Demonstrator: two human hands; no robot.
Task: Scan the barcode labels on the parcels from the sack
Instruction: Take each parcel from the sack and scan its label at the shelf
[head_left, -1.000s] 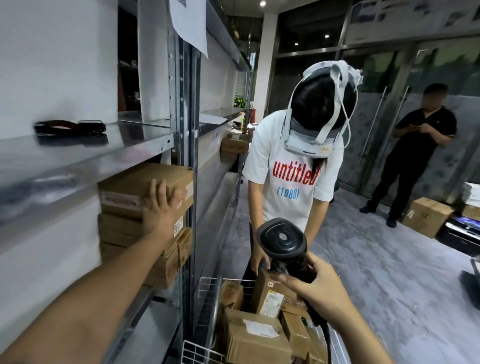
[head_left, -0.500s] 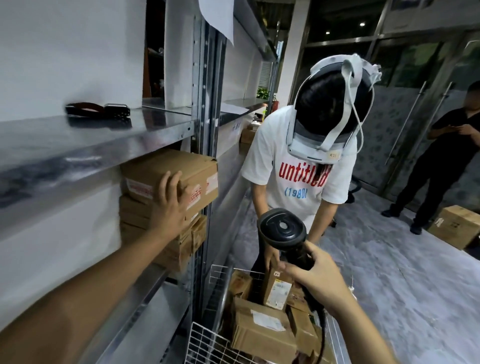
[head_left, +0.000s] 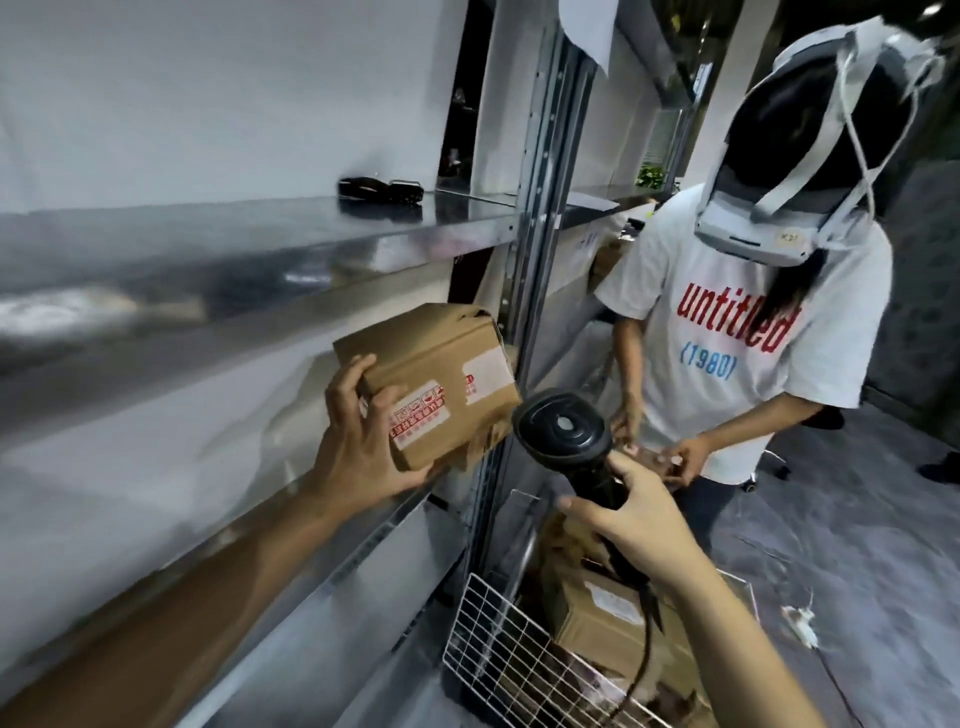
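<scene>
Parcel (head_left: 436, 379): held at the shelf (head_left: 291, 244) edge, under it.
Left grip (head_left: 363, 441): clamped round the parcel's near corner.
Right grip (head_left: 634, 514): clamped on the scanner (head_left: 563, 431) handle, just right of the parcel.

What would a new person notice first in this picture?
In the middle, the left hand grips a cardboard parcel at the metal shelf, beside the black scanner held by the right hand. At right stands a person in a white headset over a wire basket of parcels.
</scene>
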